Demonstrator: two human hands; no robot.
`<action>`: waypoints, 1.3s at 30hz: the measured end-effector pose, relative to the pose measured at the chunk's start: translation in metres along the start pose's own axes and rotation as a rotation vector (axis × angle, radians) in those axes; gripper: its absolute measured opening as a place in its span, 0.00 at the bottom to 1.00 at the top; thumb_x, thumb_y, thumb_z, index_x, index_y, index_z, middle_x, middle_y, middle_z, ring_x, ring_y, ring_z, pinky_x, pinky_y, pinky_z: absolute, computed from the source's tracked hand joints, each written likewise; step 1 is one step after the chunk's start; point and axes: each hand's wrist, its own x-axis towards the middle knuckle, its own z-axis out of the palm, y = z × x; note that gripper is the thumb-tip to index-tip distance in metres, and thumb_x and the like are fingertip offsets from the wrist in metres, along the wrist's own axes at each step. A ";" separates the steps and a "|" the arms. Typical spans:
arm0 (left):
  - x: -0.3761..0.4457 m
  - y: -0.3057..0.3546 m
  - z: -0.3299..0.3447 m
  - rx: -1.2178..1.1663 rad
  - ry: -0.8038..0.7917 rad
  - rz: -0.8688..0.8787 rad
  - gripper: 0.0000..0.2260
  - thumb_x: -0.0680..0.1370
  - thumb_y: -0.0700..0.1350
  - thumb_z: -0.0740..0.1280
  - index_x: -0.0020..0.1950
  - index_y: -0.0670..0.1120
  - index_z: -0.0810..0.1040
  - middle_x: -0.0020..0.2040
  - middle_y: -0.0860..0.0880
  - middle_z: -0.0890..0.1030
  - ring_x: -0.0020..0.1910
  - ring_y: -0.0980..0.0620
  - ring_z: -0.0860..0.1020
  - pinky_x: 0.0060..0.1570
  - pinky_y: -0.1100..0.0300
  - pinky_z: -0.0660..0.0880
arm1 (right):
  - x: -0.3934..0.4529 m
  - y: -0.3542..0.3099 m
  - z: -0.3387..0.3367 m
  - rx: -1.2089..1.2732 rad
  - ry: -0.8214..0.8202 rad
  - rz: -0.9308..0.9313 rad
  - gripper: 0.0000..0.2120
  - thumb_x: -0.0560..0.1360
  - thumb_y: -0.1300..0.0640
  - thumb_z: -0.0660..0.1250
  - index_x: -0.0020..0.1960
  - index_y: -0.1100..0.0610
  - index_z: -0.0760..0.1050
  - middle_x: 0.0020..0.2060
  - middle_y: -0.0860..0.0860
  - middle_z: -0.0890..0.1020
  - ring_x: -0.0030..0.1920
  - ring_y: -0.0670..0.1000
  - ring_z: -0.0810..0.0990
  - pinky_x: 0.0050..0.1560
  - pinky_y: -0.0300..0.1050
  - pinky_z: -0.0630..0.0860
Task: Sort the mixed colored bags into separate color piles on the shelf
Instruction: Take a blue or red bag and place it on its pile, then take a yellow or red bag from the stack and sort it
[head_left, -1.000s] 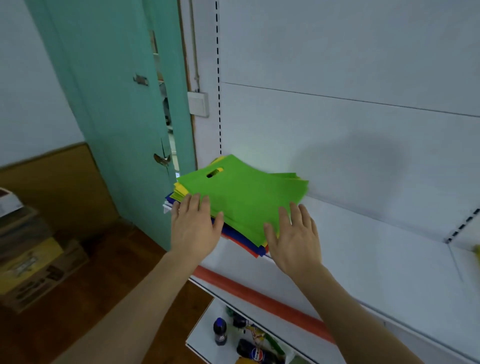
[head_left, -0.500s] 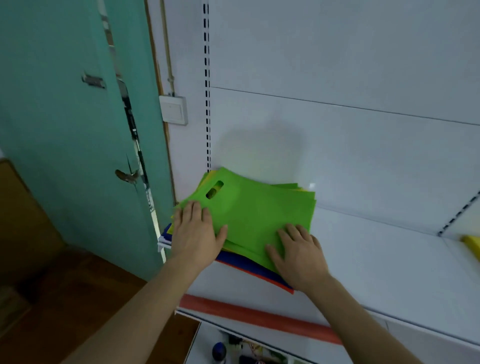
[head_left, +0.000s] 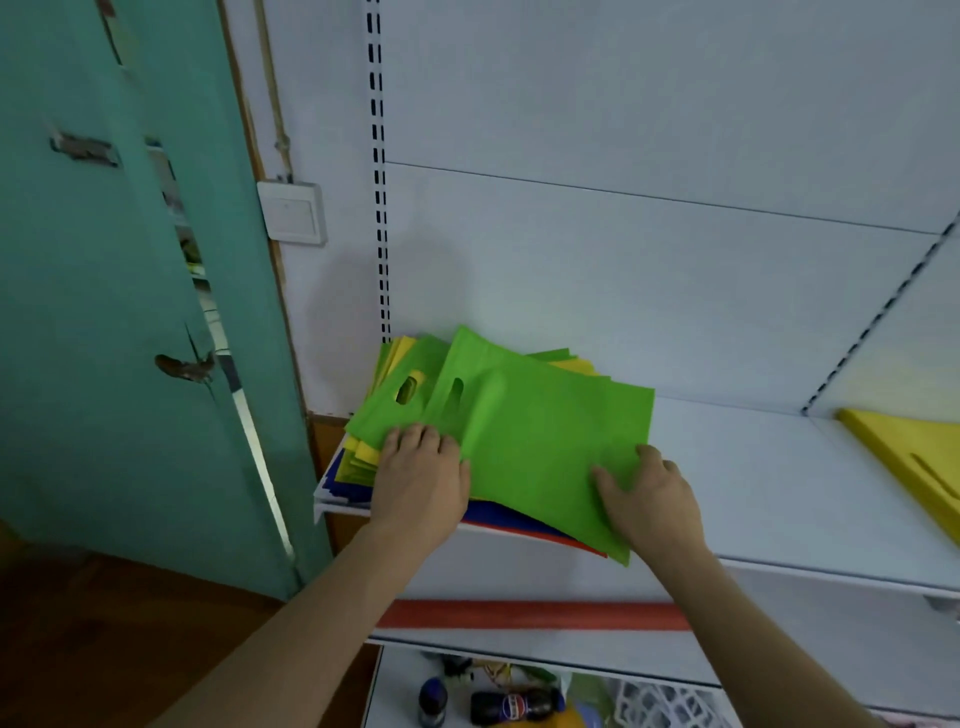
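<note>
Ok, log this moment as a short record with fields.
top bag: green bag, partly slid off the mixed stack
left hand: rests on the stack's near left side
right hand: pinches the green bag's near right edge
sorted so far: yellow bag lying far right on the shelf

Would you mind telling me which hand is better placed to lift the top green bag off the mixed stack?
The right hand: it pinches the top green bag at its near edge, while the left hand rests on the stack, steadying it.
</note>
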 end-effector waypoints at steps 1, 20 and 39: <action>0.000 -0.001 0.000 -0.014 0.019 0.007 0.26 0.85 0.59 0.49 0.69 0.47 0.78 0.69 0.46 0.79 0.71 0.45 0.72 0.74 0.45 0.64 | 0.002 0.002 -0.003 0.070 0.016 0.015 0.29 0.80 0.48 0.69 0.75 0.61 0.68 0.63 0.63 0.79 0.63 0.66 0.78 0.63 0.57 0.74; 0.003 0.000 -0.014 -0.070 -0.027 -0.142 0.25 0.86 0.52 0.60 0.81 0.45 0.62 0.77 0.44 0.72 0.80 0.37 0.62 0.79 0.35 0.56 | 0.030 -0.012 0.007 0.151 0.072 -0.123 0.02 0.78 0.61 0.65 0.50 0.59 0.73 0.41 0.58 0.81 0.43 0.63 0.78 0.45 0.57 0.79; 0.007 -0.009 -0.005 -0.036 -0.014 -0.130 0.36 0.80 0.72 0.47 0.78 0.51 0.70 0.82 0.40 0.62 0.80 0.34 0.61 0.77 0.37 0.60 | 0.042 0.002 -0.001 0.223 0.254 -0.169 0.13 0.77 0.67 0.63 0.60 0.60 0.78 0.47 0.55 0.78 0.43 0.58 0.74 0.43 0.51 0.70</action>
